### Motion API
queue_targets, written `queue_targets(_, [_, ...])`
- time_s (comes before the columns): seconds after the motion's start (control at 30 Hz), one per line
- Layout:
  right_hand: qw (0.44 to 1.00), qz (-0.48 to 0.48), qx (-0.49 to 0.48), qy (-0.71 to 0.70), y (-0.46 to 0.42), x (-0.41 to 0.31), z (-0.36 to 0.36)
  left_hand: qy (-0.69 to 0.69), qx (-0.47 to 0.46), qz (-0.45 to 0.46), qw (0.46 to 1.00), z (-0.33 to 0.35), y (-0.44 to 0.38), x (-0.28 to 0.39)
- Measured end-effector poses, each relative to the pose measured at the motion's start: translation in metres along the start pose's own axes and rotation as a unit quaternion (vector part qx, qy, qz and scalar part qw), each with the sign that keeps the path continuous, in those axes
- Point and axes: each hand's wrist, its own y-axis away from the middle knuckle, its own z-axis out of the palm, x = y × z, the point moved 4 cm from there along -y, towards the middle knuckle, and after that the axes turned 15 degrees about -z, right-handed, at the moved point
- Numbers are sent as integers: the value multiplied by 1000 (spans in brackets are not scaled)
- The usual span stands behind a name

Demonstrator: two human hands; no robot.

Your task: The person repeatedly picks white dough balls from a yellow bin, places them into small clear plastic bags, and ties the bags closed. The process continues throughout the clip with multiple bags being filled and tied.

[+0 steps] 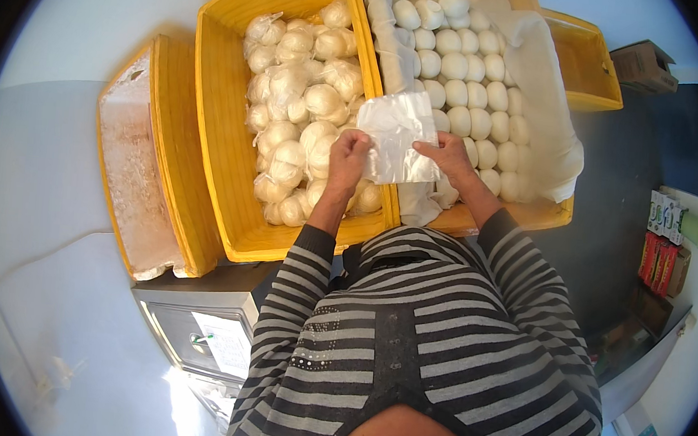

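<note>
A clear plastic bag (397,137) is stretched flat between my two hands, above the rims where two yellow bins meet. My left hand (350,155) pinches its left edge; my right hand (450,154) pinches its right edge. Beneath my left hand, the left yellow bin (216,146) holds many white steamed buns in clear bags (326,102). The bin on the right is lined with pale cloth (552,135) and holds rows of unwrapped white steamed buns (456,93). The bag hides part of both heaps.
Another yellow bin (172,161) stands tilted on its side at the left. A smaller yellow container (589,61) and a cardboard box (644,66) are at the upper right. Papers (225,343) lie on a dark cabinet (174,327) at lower left. Small boxes (658,261) stand at the far right.
</note>
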Motion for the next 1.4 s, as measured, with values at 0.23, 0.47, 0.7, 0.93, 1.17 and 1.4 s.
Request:
queue_targets(0.23, [939, -87, 135, 303, -6, 15, -35, 192, -15, 52, 980, -43, 31, 37])
queue_targets(0.47, [782, -488, -77, 380, 5, -59, 90, 182, -57, 66, 980, -29, 48, 53])
queue_targets(0.7, [673, -420, -264, 548, -4, -22, 130, 302, 36, 154, 940, -77, 123, 138])
queue_targets(0.93, [974, -212, -66, -42, -13, -80, 119, 348, -34, 207, 914, -92, 157, 148])
queue_targets(1.17, [854, -47, -338, -393, 24, -116, 170, 306, 119, 179, 928, -110, 152, 94])
queue_targets(1.4, [954, -84, -227, -177, 14, -117, 107, -5, 273, 197, 942, -107, 127, 74])
